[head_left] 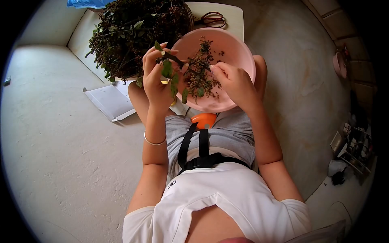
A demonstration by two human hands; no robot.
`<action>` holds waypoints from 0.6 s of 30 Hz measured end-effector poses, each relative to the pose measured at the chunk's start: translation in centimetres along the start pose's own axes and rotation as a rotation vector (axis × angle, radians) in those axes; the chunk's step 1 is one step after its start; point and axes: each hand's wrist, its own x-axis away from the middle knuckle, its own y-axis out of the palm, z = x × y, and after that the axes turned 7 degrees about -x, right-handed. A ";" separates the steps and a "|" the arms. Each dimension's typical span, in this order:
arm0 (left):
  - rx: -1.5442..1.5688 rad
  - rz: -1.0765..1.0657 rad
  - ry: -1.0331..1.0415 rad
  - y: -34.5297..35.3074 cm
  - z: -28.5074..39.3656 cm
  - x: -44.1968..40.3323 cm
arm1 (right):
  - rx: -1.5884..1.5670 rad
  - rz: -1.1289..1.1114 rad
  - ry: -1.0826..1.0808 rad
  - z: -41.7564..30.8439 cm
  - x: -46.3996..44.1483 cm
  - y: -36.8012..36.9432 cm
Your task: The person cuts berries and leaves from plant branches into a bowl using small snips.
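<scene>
My left hand (157, 81) is closed around the thick cut end of a leafy branch (198, 73), which carries clusters of small reddish-brown berries that look like Sichuan pepper. The branch is held over a pink basin (244, 52) on my lap. At the branch's right side, my right hand (237, 83) pinches near a berry cluster with thumb and forefinger; what exactly lies between the fingertips is hidden. Some loose berries (221, 53) show against the inside of the basin.
A big heap of similar branches (129, 36) in a woven basket stands at the upper left. Scissors (212, 19) with dark red handles lie on a pale tabletop (233, 12) beyond the basin. Beside my knee is an open white box (109, 101). An orange object (204, 120) sits between my thighs.
</scene>
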 end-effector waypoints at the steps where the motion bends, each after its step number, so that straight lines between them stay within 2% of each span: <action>1: -0.004 -0.009 0.016 0.0 0.3 -0.1 | 0.020 0.009 -0.011 0.0 0.0 0.1; 12: -0.027 -0.031 0.106 0.0 0.4 -0.3 | -0.067 0.019 0.008 -0.4 -0.1 0.1; 18: -0.063 -0.022 0.044 0.0 0.8 -0.4 | 0.170 0.159 -0.139 -1.9 0.6 -0.8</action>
